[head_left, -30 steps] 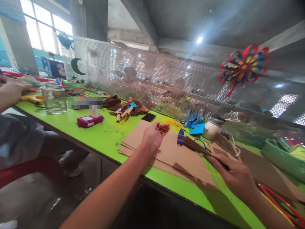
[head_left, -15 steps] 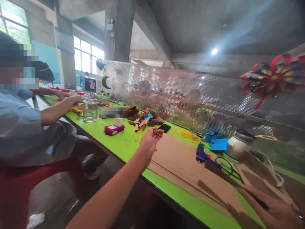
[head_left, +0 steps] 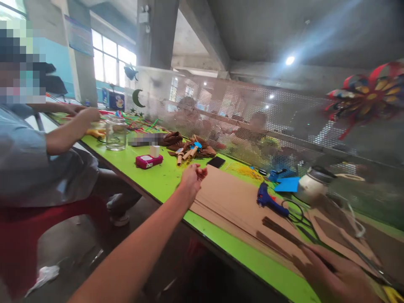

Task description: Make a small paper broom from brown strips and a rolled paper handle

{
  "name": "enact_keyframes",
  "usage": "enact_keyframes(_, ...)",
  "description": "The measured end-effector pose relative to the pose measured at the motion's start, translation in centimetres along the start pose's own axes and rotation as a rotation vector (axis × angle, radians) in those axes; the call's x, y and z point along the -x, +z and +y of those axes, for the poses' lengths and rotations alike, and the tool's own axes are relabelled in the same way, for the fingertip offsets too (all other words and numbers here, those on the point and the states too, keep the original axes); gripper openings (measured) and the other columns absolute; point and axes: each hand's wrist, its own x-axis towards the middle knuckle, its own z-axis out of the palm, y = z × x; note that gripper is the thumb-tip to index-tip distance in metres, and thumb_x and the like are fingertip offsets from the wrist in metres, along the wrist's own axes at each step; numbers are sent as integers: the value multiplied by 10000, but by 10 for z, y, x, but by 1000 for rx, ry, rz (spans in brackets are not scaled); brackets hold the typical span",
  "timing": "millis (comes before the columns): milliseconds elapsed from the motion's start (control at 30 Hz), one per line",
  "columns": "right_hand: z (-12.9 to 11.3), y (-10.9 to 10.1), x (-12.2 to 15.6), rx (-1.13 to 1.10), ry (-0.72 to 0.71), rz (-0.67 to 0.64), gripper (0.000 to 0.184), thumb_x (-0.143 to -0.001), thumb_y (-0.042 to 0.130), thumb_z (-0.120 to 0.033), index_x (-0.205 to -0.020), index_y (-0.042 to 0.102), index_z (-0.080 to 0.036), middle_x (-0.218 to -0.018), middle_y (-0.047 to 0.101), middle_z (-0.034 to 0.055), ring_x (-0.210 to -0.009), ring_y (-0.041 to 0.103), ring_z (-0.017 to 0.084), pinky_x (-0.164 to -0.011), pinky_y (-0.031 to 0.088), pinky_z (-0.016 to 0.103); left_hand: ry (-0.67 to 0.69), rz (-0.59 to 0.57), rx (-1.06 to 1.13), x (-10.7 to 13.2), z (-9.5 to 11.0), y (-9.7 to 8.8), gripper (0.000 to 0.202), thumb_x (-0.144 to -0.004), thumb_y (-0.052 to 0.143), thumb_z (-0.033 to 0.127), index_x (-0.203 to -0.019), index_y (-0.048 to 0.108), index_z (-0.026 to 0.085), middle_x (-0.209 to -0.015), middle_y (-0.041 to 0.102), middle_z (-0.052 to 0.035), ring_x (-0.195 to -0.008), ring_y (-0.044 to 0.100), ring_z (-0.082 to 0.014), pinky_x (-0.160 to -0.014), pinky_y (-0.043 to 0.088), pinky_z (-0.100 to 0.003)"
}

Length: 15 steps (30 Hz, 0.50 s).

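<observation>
My left hand (head_left: 191,180) hovers over the near-left corner of a stack of tan kraft sheets (head_left: 233,198). Its fingers are curled in; whatever is between them is too small to make out. At the lower right, my right hand (head_left: 337,269) grips a narrow dark brown paper strip (head_left: 279,230), which points left above the stack. A blue glue gun (head_left: 269,200) lies on the sheets just beyond the strip. Scissors (head_left: 362,254) lie to the right of my right hand, on brown paper.
Paper flowers (head_left: 189,151), a phone (head_left: 216,162), a magenta box (head_left: 149,161) and a glass jar (head_left: 115,136) stand along the green table (head_left: 151,179). A white jar (head_left: 315,183) is at the right. A co-worker (head_left: 47,160) sits at left; a perforated screen (head_left: 221,109) runs behind.
My left hand has drawn slightly back and left, its fingers curling more; thin strands seen there before no longer show. My right hand and the strip have shifted left and up.
</observation>
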Motion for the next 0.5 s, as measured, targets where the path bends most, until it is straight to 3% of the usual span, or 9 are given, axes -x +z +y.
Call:
enact_keyframes(167, -4, -2, 5, -48, 71, -123, 270, -818, 514, -391, -834, 726, -224, -793, 734, 63, -658, 690, 232, -554, 564, 266, -23, 91, -35, -5, -1, 1, 213, -842, 353, 90, -658, 417, 177, -423, 363, 78, -338, 398, -47, -447, 415, -171)
enact_keyframes(333, 1, -8, 1, -67, 126, -120, 259, -823, 519, -370, -860, 709, -197, -835, 732, 66, -736, 690, 216, -652, 550, 265, -79, 39, -110, -1, 0, 8, 190, -801, 406, 55, -654, 465, 160, -418, 366, 65, -347, 390, -52, -413, 405, -165)
enact_keyframes(433, -2, -12, -8, -83, 112, -129, 264, -829, 512, -356, -858, 707, -180, -842, 730, 69, -744, 687, 208, -674, 541, 270, -74, 26, -150, -2, 12, 10, 162, -804, 432, 71, -682, 496, 155, -421, 375, 62, -373, 429, -59, -449, 443, -171)
enact_keyframes(500, -6, -13, -17, -99, 96, -134, 266, -835, 504, -342, -850, 706, -169, -840, 730, 72, -733, 685, 202, -670, 535, 268, -83, -9, -189, -4, 29, 9, 139, -804, 447, 80, -713, 527, 148, -497, 493, 13, -460, 521, -83, -507, 477, -196)
